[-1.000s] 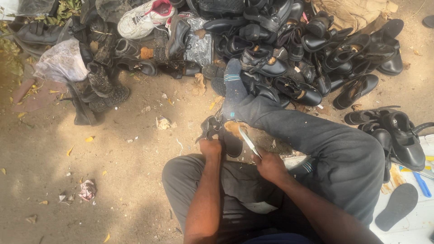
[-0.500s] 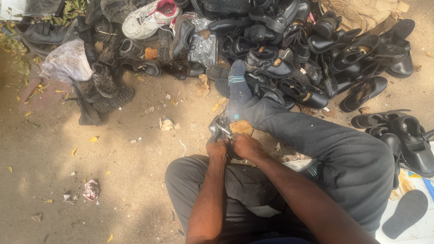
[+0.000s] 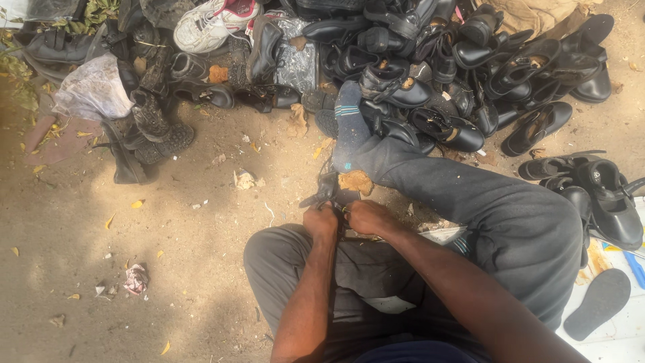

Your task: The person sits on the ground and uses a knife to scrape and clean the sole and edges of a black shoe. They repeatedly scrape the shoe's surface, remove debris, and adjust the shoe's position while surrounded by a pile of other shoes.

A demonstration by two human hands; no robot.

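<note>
I sit on sandy ground with my right leg in grey trousers (image 3: 497, 215) stretched out and a blue-grey sock (image 3: 346, 128) on its foot. My left hand (image 3: 321, 222) and my right hand (image 3: 366, 216) are pressed close together in front of my bent left knee. Both grip a small dark shoe (image 3: 328, 191) that sticks out beyond my fingers. A brown, worn sole piece (image 3: 356, 181) lies right beside it. My fingers are curled tight, and what lies inside my right fist is hidden.
A big heap of black shoes (image 3: 457, 74) fills the top right, with a white trainer (image 3: 215, 23) and dark boots (image 3: 151, 124) to the left. More black shoes (image 3: 598, 195) and a loose dark sole (image 3: 598, 302) lie on the right. A plastic bag (image 3: 94, 87) sits top left.
A second ago my hands were apart, with a thin light strip or blade between them. They have come together on the dark shoe, and the view has shifted slightly.
</note>
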